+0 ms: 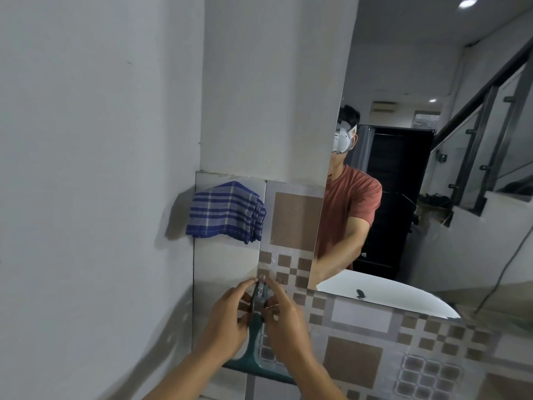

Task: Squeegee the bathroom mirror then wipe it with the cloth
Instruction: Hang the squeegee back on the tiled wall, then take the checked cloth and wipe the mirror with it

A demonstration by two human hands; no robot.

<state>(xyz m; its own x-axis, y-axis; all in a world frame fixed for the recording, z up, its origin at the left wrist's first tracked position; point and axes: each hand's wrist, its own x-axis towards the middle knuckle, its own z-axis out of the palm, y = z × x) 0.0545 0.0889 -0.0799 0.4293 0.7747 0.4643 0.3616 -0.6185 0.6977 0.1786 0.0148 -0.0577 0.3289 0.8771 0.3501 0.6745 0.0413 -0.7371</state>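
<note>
- No brand, label or readable writing shows on anything in view.
- One squeegee [255, 346], teal-green, is up against the tiled wall [354, 362] low in the middle of the view. Its long handle runs almost straight up and down, the handle end pointing up toward a small clear hook [262, 290] on the tiles, and its wide blade end lies at the bottom, slanting down to the right.
- Two hands are at the squeegee's upper end. The left hand [230, 321] is on the left of the handle and the right hand [284, 324] on the right, the two nearly meeting.
- Left fingers [245, 287] are drawn together around the dark top of the handle just beside the hook — a pinching hold. The right fingers [274, 288] are curled and pressed in against the hook and handle top from the other side; I cannot tell exactly which of them touch the handle.
- One cloth [227, 210], blue and white checked, hangs folded on the wall above and to the left of the hands, well apart from them.
- One mirror [432, 168] fills the right side, its left edge just right of the brown-and-grey patterned tiles. It reflects a person in a reddish short-sleeved shirt, a staircase with a glass railing, and two ceiling lights.
</note>
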